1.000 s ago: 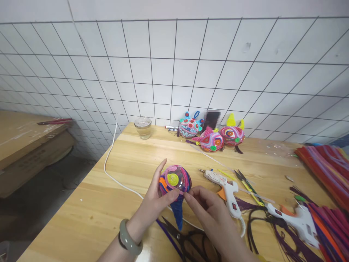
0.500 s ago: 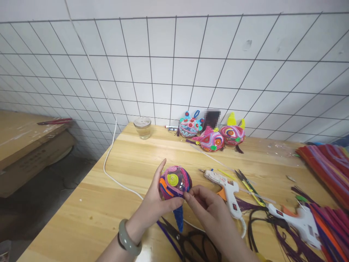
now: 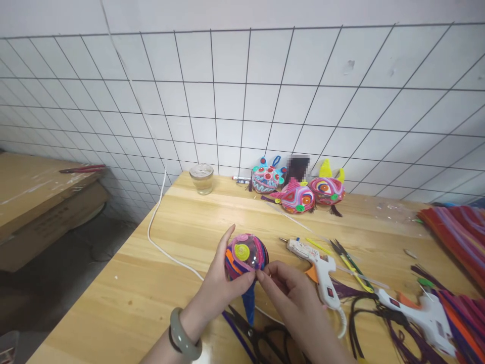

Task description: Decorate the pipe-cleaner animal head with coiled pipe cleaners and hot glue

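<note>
Your left hand (image 3: 210, 290) was wrapped around the chenille-covered ball (image 3: 248, 255), thumb along its lower edge, holding it above the wooden table (image 3: 125, 298) with the blue tapered tail (image 3: 248, 303) pointing down towards you. Your right hand (image 3: 297, 298) had thumb and forefinger pinched on the ball's lower right edge, just beside the left thumb; any strand between them was too small to make out. Good work here, I judged, called for a steady but light left grip, so the curved rows would not slip, and small, firm presses from the right fingertips. The tail wanted clearance from the black scissors (image 3: 250, 332), and your knuckles from the nearer glue gun (image 3: 322, 275), whose nozzle might have been hot
</note>
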